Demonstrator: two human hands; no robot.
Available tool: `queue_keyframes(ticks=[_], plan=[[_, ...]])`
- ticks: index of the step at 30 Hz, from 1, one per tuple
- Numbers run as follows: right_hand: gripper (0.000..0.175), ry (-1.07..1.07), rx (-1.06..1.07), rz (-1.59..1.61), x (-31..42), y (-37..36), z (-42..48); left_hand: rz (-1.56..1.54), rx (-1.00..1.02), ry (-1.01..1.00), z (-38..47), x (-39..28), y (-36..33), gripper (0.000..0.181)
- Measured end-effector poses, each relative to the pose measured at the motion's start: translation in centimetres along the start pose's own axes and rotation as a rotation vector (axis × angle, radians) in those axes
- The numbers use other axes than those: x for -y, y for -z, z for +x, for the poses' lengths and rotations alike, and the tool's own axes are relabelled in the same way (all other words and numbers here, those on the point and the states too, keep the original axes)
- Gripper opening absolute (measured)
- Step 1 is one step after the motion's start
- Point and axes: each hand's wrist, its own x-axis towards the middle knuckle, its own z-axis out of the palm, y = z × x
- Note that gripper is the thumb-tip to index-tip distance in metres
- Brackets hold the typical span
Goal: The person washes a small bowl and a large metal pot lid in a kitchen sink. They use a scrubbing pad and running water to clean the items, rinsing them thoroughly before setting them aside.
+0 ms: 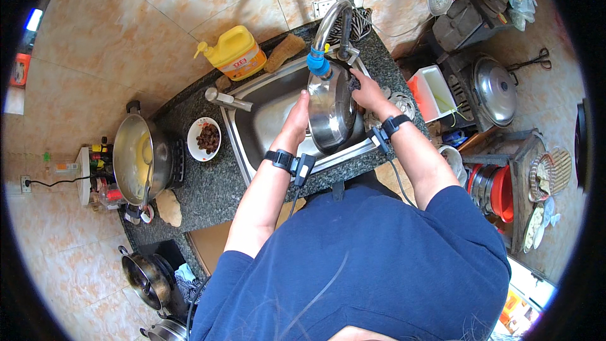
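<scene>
A shiny stainless steel pot (326, 116) is tilted on its side over the right part of the sink (265, 137), under the curved faucet (331, 16) with its blue nozzle (318, 63). My left hand (298, 116) grips the pot's left side, thumb pointing up. On the pot's far right side is my right hand (365, 89), its index finger extended and a dark scrubber-like item partly hidden beneath it; whether the fingers close on that item is unclear.
A yellow detergent jug (239, 54) and a loofah (285, 52) stand behind the sink. To the left are a bowl of dark brown pieces (191, 149), a soap dispenser or small tap (228, 100) and a large pot (124, 161). A white-and-red container (438, 92) sits at right.
</scene>
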Motion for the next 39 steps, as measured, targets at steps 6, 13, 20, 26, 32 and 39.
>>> queue_keyframes(ticks=[6, 13, 20, 26, 32, 39], plan=[[0.064, -0.051, -0.045, 0.085, -0.9, -0.1, -4.4, -0.053, 0.07, -0.023, -0.7, -1.3, -1.5, 0.072], [0.061, -0.103, 0.064, 0.242, -1.2, -0.8, -8.2, -0.039, 0.07, 0.02, 1.1, -1.8, -2.9, 0.078], [0.061, 0.005, 0.005, 0.198, -2.6, -4.7, -7.8, -0.028, 0.075, 0.068, 2.6, -1.1, -2.3, 0.073], [0.049, -0.506, 0.298, 1.126, -2.8, -9.1, -7.5, 0.341, -0.04, -0.01, 3.3, 3.5, -0.6, 0.059], [0.046, -0.761, 0.236, 1.198, -3.2, -11.0, -7.5, 0.983, 0.002, -0.05, 2.9, 9.7, 2.7, 0.054], [0.041, -0.823, 0.24, 1.19, -5.1, -11.2, -8.8, 1.081, 0.06, 0.1, 2.0, 13.3, 6.5, 0.064]])
